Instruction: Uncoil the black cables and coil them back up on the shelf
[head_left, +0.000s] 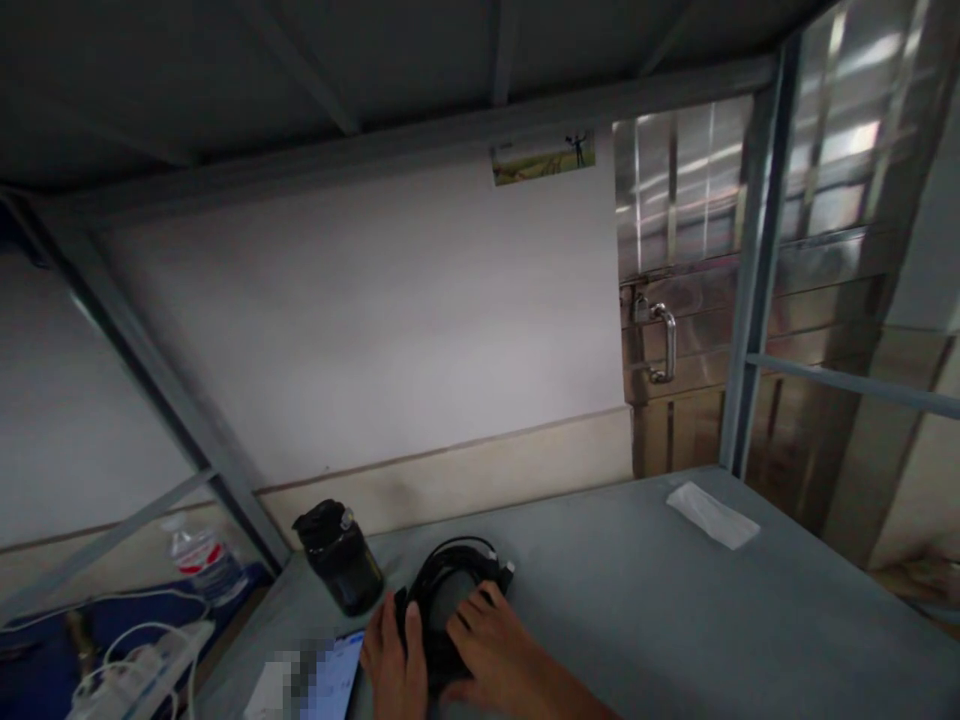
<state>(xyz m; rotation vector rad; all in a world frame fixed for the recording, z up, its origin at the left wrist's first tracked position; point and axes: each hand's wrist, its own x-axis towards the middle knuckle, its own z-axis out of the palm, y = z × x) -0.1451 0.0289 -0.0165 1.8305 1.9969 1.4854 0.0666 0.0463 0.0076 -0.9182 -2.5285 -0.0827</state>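
Note:
A coil of black cable (442,562) with a pale connector at its right end lies on the grey tabletop (600,600), near the bottom middle. On its left side rests my left hand (396,650), fingers pointing up and closed against a dark part of the bundle. My right hand (491,640) bends over the right side of the coil, its fingers curled onto the black cable. A dark bottle (341,560) stands just behind and left of my left hand. Beside that hand lies a lit phone-like screen (337,675), partly blurred out.
White folded paper (712,515) lies at the back right of the tabletop. Metal posts (757,270) frame both sides under a low dark overhead panel (420,60). At the lower left are a clear water bottle (206,565) and a white power strip (142,675) with cords.

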